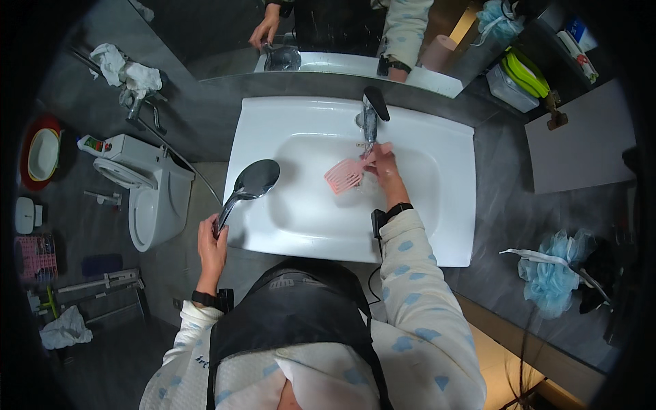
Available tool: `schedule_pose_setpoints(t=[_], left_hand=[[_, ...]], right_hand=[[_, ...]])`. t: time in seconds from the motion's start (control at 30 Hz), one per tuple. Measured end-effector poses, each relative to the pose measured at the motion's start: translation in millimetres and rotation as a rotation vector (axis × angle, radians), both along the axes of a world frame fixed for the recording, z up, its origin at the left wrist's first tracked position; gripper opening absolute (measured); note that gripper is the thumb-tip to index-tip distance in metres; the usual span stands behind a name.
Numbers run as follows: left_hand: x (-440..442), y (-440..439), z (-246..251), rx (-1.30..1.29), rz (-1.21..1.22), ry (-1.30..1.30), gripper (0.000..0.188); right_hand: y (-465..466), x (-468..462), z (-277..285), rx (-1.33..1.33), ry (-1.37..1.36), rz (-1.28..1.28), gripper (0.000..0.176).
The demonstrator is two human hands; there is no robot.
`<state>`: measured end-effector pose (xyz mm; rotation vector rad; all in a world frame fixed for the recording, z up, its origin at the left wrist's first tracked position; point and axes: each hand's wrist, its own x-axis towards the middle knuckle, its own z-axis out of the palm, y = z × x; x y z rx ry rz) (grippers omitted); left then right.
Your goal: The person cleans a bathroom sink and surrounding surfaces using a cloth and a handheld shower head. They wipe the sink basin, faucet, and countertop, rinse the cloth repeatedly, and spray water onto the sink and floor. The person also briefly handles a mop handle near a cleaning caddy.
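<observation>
My left hand [211,251] grips the handle of a chrome hand shower [258,179]. Its broad round head extends over the left rim of a white ceramic washbasin [302,115]. In the bowl, my right hand [388,171] is closed around the handle of a pink vented hairbrush [343,175]. The slotted head points left and down over the bowl. Directly above that hand is the spout of a chrome basin tap [370,120], with a dark lever on top. Water appears to be running over my fingers. The hand hides part of the brush handle.
A shower hose [179,154] hangs left of the basin, by a white toilet [148,200]. Behind the tap is a mirror [333,31]. On the right are a blue mesh bath puff [551,277] and a pale panel [579,138]. A black cable [373,287] trails from my right wrist.
</observation>
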<state>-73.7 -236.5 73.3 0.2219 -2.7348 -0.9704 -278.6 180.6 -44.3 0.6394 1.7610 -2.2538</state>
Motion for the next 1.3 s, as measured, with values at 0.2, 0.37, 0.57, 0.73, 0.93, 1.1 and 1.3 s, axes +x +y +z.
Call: schedule_pose_setpoints(t=[0.2, 0.37, 0.57, 0.73, 0.93, 1.1, 1.3], left_hand=[[2.5, 13.2, 1.6, -0.005, 0.002, -0.014, 0.031], [4.9, 20.4, 0.3, -0.056, 0.008, -0.014, 0.032], [11.0, 24.7, 1.2, -0.074, 0.012, -0.022, 0.031], [16.7, 24.7, 4.2, -0.042, 0.024, -0.013, 0.031], [12.0, 26.2, 8.5, -0.071, 0.034, -0.015, 0.032], [11.1, 26.9, 12.9, -0.106, 0.044, -0.031, 0.033], [12.2, 26.6, 15.7, -0.143, 0.035, -0.034, 0.033]], right_hand=[[49.9, 14.2, 13.0, -0.181, 0.164, -0.297, 0.037], [43.8, 15.5, 20.2, -0.277, 0.209, -0.336, 0.034], [43.3, 20.6, 21.0, -0.177, 0.207, -0.292, 0.034], [36.3, 5.4, 0.8, 0.052, 0.185, -0.077, 0.032], [-25.1, -20.2, -34.1, 0.655, 0.110, 0.102, 0.047], [-32.7, -9.0, -31.6, 0.408, 0.072, 0.232, 0.035], [-24.5, 7.0, -10.2, 0.337, 0.268, 0.182, 0.026]])
